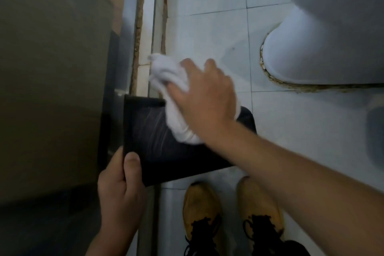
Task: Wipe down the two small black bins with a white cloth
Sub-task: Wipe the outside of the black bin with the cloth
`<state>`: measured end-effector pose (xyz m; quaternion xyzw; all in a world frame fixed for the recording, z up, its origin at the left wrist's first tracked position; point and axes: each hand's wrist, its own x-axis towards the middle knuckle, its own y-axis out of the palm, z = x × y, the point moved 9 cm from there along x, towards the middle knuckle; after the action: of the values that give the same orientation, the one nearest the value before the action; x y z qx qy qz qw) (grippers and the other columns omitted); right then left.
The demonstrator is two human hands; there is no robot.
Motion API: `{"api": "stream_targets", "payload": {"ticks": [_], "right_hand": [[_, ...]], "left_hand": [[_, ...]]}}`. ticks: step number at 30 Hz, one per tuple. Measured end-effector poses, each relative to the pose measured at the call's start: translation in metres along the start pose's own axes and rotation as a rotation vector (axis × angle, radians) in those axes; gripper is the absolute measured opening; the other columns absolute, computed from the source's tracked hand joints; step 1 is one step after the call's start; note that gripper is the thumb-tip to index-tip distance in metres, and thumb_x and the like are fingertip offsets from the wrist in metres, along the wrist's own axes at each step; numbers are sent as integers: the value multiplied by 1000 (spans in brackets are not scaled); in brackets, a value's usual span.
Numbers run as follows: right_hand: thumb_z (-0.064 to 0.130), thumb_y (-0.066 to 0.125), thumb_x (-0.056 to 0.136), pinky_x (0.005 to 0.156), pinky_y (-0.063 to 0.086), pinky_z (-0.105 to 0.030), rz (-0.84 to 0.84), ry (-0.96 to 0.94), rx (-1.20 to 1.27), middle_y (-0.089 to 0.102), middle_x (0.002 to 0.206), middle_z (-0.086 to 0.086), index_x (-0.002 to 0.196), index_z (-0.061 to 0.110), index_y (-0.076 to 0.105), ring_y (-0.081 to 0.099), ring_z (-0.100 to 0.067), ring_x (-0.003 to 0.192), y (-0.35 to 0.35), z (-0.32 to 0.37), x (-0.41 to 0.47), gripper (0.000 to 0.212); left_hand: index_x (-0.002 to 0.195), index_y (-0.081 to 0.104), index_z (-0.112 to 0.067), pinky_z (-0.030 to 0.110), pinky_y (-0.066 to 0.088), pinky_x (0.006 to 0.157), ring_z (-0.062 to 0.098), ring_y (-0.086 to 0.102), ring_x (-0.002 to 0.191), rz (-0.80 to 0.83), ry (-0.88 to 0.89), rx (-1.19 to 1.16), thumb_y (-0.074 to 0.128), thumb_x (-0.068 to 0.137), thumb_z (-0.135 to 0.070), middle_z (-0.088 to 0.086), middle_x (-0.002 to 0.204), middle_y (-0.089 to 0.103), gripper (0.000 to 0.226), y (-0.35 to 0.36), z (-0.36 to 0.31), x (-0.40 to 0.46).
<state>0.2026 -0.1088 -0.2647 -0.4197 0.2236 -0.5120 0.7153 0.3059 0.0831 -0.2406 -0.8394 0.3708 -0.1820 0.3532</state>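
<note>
Mid-wipe on 1 black bin (166, 143), held up off the floor tiles (218, 33) beside a partition panel (52, 68) on the left. Left hand (119, 189) clamped on the bin's near corner, thumb on the upper face, fingers wrapped around the edge. Right hand (204, 97) curled over a bunched white cloth (172, 89), pressing it against the bin's upper face toward the far edge. Faint streaks across the black surface beside the cloth.

For a good pass: keep the left grip firm so the bin does not twist under pressure; press through the palm and flatten the cloth rather than dragging a lump; run long overlapping strokes from far edge to near edge; then turn the bin to reach the other faces and the rim. Likely risk: smearing instead of lifting dirt if the same patch of cloth stays in contact.

Hard to make out: only 1 of the 2 bins in view, the other nowhere visible. Bin's opening and underside hidden, so which face is under the cloth cannot be told for certain. Motion blur on the right hand and cloth. White ceramic fixture (322, 48) cut off at the right edge; tan shoes (202, 214) below, partly behind the right forearm.
</note>
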Motion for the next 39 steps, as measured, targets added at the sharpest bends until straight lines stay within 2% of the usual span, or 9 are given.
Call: {"api": "stream_targets", "payload": {"ticks": [4, 7, 11, 15, 20, 26, 31, 34, 39], "right_hand": [[59, 54, 93, 73, 37, -33, 50, 133, 8, 55, 101, -5, 125, 26, 61, 57, -25, 86, 1, -57, 17, 47], [61, 53, 89, 68, 34, -29, -64, 38, 76, 49, 92, 1, 126, 26, 63, 44, -15, 76, -12, -34, -14, 52], [56, 59, 87, 71, 40, -32, -102, -126, 140, 59, 97, -7, 125, 24, 68, 49, -19, 80, -20, 22, -73, 50], [62, 57, 89, 76, 43, -36, -111, -253, 117, 63, 99, -10, 126, 25, 69, 55, -23, 83, -14, 59, -99, 53], [63, 35, 90, 74, 42, -37, -53, -183, 91, 60, 104, -12, 125, 24, 64, 56, -26, 84, -9, 63, -47, 60], [61, 46, 95, 77, 34, -33, 75, 65, -42, 55, 110, -6, 127, 27, 56, 56, -25, 94, 21, -12, 39, 48], [63, 49, 93, 65, 35, -27, -75, 169, 204, 48, 93, 2, 127, 29, 58, 51, -17, 78, -3, -41, -4, 49], [68, 44, 89, 63, 37, -23, -24, 50, 200, 47, 94, 4, 131, 30, 56, 48, -13, 76, -18, -7, -41, 58], [62, 48, 89, 73, 46, -37, -131, -163, 126, 63, 97, -9, 125, 25, 69, 56, -23, 80, -18, 62, -88, 55]], "left_hand": [[78, 55, -32, 21, 34, 40, 12, 52, 50, 21, -30, -59, 31, 93, -43, 2, 70, 56, 30, 1, 2, -11], [81, 56, -22, 12, 33, 42, 2, 54, 52, 25, -32, -16, 31, 92, -43, -1, 53, 49, 34, 2, -1, -10], [93, 62, -11, 4, 40, 51, -19, 56, 65, -1, -59, 0, 32, 87, -42, -16, 65, 54, 43, -1, 1, -9], [60, 48, -19, 30, 37, 43, 10, 54, 50, -10, -127, -106, 33, 84, -44, 4, 61, 56, 37, -3, 9, -9], [69, 42, -22, 8, 28, 45, -8, 48, 52, -23, -1, -23, 33, 93, -28, -3, 52, 46, 27, -4, -2, -10], [82, 60, -5, 18, 31, 42, 2, 47, 49, 5, 7, -51, 32, 96, -36, 0, 53, 44, 44, 0, 5, -16], [80, 58, -33, 29, 34, 40, 16, 48, 45, 80, -55, -75, 32, 92, -44, 8, 64, 52, 31, 1, 10, -17], [70, 52, -23, 23, 31, 41, 10, 46, 47, 80, -31, -53, 33, 93, -40, 6, 68, 52, 34, 0, 5, -12], [81, 59, -21, 28, 46, 50, 6, 58, 57, 56, -128, -196, 34, 88, -44, -10, 71, 64, 35, 1, 14, -13]]}}
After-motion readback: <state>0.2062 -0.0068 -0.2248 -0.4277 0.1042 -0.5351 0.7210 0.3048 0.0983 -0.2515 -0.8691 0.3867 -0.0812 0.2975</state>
